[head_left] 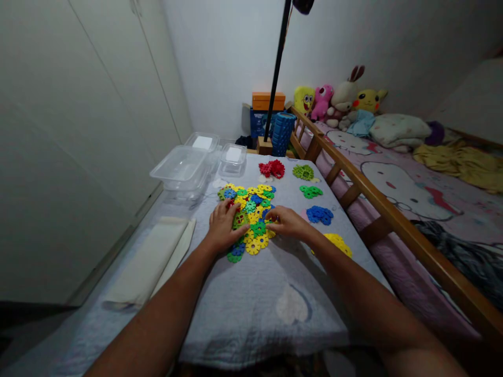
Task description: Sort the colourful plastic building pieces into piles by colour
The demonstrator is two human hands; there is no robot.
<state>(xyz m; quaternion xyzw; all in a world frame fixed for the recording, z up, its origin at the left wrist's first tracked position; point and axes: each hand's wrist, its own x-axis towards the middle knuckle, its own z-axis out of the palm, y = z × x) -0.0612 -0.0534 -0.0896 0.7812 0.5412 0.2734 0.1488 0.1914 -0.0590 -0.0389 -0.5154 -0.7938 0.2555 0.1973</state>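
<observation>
Left hand [223,226]: palm down, fingers parted, on pile [250,207], left side. Right hand [290,222]: fingers curled, pile's right edge (hold: cannot tell).

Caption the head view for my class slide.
Left hand and right hand at a mixed disc heap; single-colour piles lie behind and to its right.

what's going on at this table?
A person has both bare hands at a mixed pile of colored plastic flower-shaped pieces. The left hand rests on its left side; the right hand is at its right edge, grip unclear. Beyond and to the right sit single-color groups: red, olive green, green, blue and yellow.
</observation>
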